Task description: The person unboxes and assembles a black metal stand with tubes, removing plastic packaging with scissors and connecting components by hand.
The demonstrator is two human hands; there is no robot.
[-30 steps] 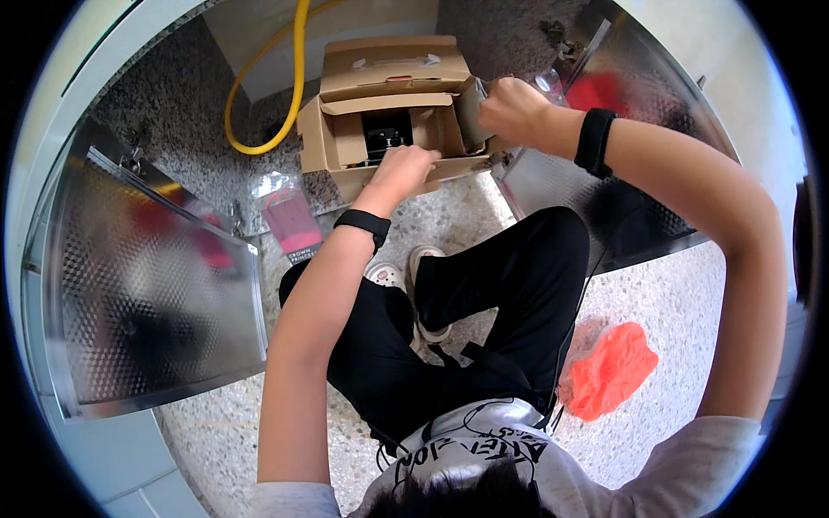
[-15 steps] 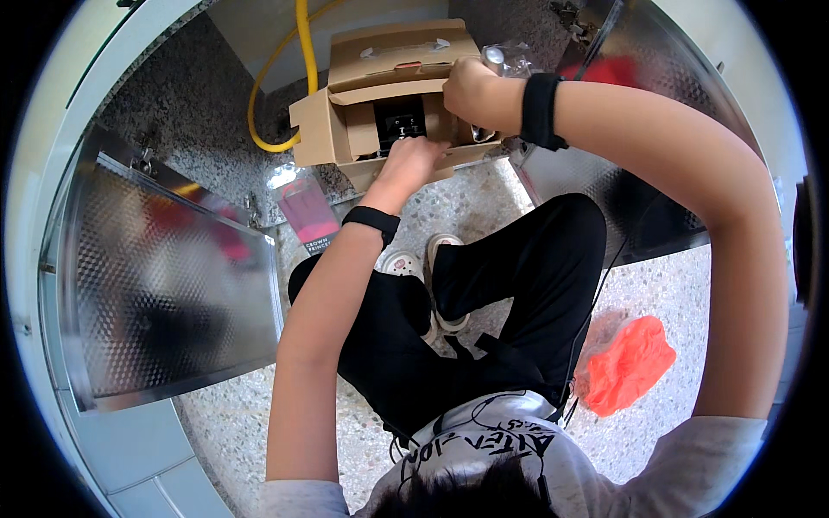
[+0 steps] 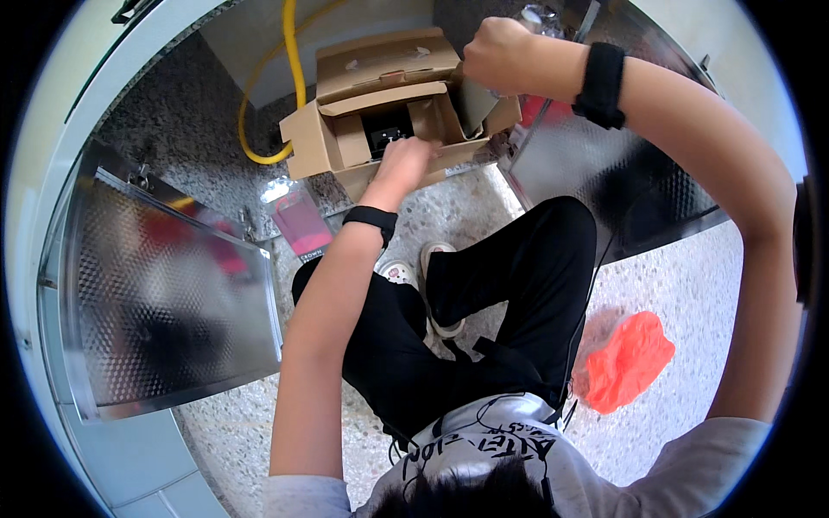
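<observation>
An open cardboard box (image 3: 350,177) stands at the front of the low cabinet, its lid raised at the back and its side flaps spread. Inside it lies a black item (image 3: 386,129) beside a cardboard insert. My left hand (image 3: 406,164) is curled over the box's front wall, partly hiding the black item; the thumb side is blurred. Above the box's right end, my right hand (image 3: 499,56) is raised and closed in a fist. Whatever it may hold is hidden behind the fingers. A silvery, clear-wrapped item (image 3: 537,17) shows just behind that hand.
Metal cabinet doors stand open at left (image 3: 173,293) and right (image 3: 630,190). A yellow hose (image 3: 296,69) curves down behind the box. A pink-and-clear package (image 3: 300,223) lies left of my shoes. An orange plastic bag (image 3: 629,363) rests on the floor at the right.
My right hand has risen out from the box's right end, moving up and to the right. My left hand stays at the front wall. The view has shifted slightly.
</observation>
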